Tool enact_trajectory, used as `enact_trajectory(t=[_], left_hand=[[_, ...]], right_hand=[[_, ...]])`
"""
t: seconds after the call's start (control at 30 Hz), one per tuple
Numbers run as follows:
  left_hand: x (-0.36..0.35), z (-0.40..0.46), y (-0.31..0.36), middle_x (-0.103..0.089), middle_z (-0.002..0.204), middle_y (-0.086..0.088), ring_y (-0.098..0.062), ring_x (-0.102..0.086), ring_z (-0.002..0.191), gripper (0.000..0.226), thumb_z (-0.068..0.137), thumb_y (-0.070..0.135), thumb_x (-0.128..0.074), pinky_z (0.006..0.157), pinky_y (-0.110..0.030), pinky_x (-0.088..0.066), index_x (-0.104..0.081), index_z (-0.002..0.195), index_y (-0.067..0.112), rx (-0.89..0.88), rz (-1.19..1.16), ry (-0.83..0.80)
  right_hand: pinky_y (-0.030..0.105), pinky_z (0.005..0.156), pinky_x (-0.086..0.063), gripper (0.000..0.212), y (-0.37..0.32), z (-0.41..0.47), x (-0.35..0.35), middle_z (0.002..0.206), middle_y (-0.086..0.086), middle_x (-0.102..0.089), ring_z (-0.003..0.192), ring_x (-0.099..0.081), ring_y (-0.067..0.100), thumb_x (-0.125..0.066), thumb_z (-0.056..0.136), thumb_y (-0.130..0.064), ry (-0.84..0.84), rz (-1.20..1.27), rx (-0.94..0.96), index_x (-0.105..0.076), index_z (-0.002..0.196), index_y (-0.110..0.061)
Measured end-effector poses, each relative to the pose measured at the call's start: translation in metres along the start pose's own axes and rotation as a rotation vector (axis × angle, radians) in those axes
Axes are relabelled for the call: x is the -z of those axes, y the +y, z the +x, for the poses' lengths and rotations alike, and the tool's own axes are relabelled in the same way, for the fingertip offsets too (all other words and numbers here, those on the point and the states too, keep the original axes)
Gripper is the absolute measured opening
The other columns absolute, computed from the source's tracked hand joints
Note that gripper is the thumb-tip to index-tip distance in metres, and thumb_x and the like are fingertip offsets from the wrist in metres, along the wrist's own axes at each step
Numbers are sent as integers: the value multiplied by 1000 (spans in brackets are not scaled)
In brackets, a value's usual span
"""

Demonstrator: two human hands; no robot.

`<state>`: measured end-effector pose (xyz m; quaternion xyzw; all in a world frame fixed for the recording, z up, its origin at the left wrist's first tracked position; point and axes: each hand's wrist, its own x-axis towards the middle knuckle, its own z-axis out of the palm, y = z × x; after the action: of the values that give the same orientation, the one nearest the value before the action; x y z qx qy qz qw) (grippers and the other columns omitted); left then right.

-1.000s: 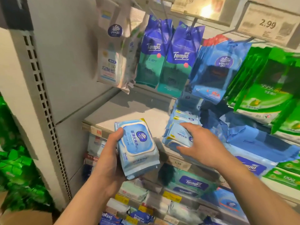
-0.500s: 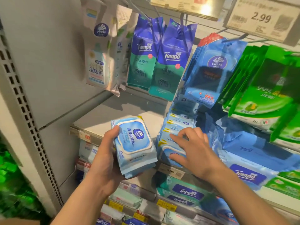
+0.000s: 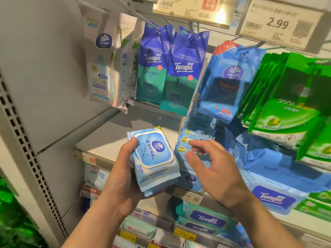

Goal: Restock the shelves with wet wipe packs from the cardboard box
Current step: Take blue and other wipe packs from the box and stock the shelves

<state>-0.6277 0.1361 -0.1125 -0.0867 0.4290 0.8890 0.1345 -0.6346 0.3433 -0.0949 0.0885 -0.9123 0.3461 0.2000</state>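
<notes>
the pack (image 3: 153,159) is a soft, pale blue wet wipe pack with a white-rimmed rounded flap on its face, a dark blue round logo and dark blue print, and small yellow marks at its top corner. more than one pack seems to be stacked in the grip, since layered edges show at the lower end. it is held in the air in front of the shelf (image 3: 107,140), tilted, above the shelf's front edge and over its bare left part.

the left hand (image 3: 125,178) grasps the pack from the left and below, thumb pressed on the upper left edge of the face, fingers curled beneath. the right hand (image 3: 213,169) is loosely spread, fingers bent and apart, holding nothing; its fingertips lie just in front of the stack (image 3: 189,140) of like blue packs on the shelf, and whether they touch it cannot be told.

the stack stands just right of the held pack. further right lie dark blue tempo packs (image 3: 274,196). above, on pegs, hang a white vinda pouch (image 3: 102,74), two blue-green tempo pouches (image 3: 168,72), a bunch of blue vinda sachets (image 3: 227,83) and green sachets (image 3: 286,97); the blue sachets hang low over the back of the stack. a price tag (image 3: 277,24) reading 2.99 sits at top right. lower shelves hold more packs (image 3: 202,221) with yellow labels. a perforated upright (image 3: 23,140) runs down the left.
</notes>
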Motion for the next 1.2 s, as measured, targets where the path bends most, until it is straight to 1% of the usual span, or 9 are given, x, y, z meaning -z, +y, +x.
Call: enact_trajectory(t=[0.17, 0.3, 0.37, 0.47, 0.6, 0.7, 0.87, 1.03, 1.2], left_hand=[[-17, 5, 3, -78, 112, -12, -32, -77, 92, 65, 83, 72, -51, 98, -54, -54, -79, 114, 23, 3, 35, 5], [-23, 10, 4, -77, 115, -9, -26, -77, 94, 82, 66, 77, -63, 61, -33, -60, -71, 128, 25, -26, 54, -6], [-23, 13, 5, -76, 118, -10, -29, -77, 98, 111, 46, 84, -80, 59, -33, -59, -61, 138, 25, -32, 62, 45], [-21, 17, 6, -76, 120, -9, -32, -75, 105, 122, 33, 85, -85, 77, -46, -62, -60, 137, 27, -49, 54, 78], [-15, 21, 14, -79, 109, -10, -31, -78, 90, 74, 65, 77, -62, 82, -47, -60, -78, 114, 25, -32, 56, 47], [-5, 25, 17, -80, 104, -10, -29, -78, 84, 55, 80, 71, -57, 70, -40, -61, -84, 98, 26, -4, 4, 77], [7, 27, 23, -78, 112, -10, -30, -77, 83, 52, 89, 59, -57, 63, -42, -62, -74, 124, 24, -6, -88, 115], [3, 33, 23, -76, 116, -14, -35, -73, 95, 50, 91, 51, -57, 80, -48, -56, -71, 129, 20, 16, -93, 105], [-1, 40, 22, -75, 119, -15, -41, -71, 108, 46, 91, 48, -56, 97, -60, -48, -70, 125, 20, 38, -102, 83]], right_hand=[[26, 99, -51, 104, -52, -1, -3, 132, -23, -54, 114, -55, -3, -52, 58, -88, -210, 60, -144, -41, 149, -38], [21, 113, -27, 124, -73, 2, -10, 159, -16, -30, 145, -27, 2, -64, 63, -83, -271, -82, -125, -9, 162, -31], [21, 113, -26, 128, -75, 5, -15, 162, -13, -28, 147, -26, 5, -70, 64, -80, -273, -104, -136, -6, 162, -27], [19, 105, -38, 114, -75, 13, -17, 150, -10, -46, 136, -43, 6, -75, 69, -65, -219, -77, -159, -19, 160, -25], [1, 69, -41, 86, -57, 25, -9, 110, -27, -60, 92, -61, -10, -78, 73, -51, -142, 110, -293, -42, 149, -32], [18, 71, -55, 79, -34, 30, 0, 104, -18, -69, 81, -67, -5, -73, 59, -63, -68, 225, -407, -55, 131, -34], [51, 68, -59, 36, 4, 43, 10, 77, 2, -74, 68, -72, 19, -72, 69, -45, 44, 182, -493, -68, 91, -16], [42, 91, -58, 49, 38, 71, 0, 107, -13, -71, 98, -70, 14, -80, 60, -48, 152, 96, -476, -57, 101, -35], [29, 107, -40, 56, 60, 91, 2, 139, 1, -57, 128, -54, 21, -78, 86, -36, 42, -69, -331, -60, 138, -27]])
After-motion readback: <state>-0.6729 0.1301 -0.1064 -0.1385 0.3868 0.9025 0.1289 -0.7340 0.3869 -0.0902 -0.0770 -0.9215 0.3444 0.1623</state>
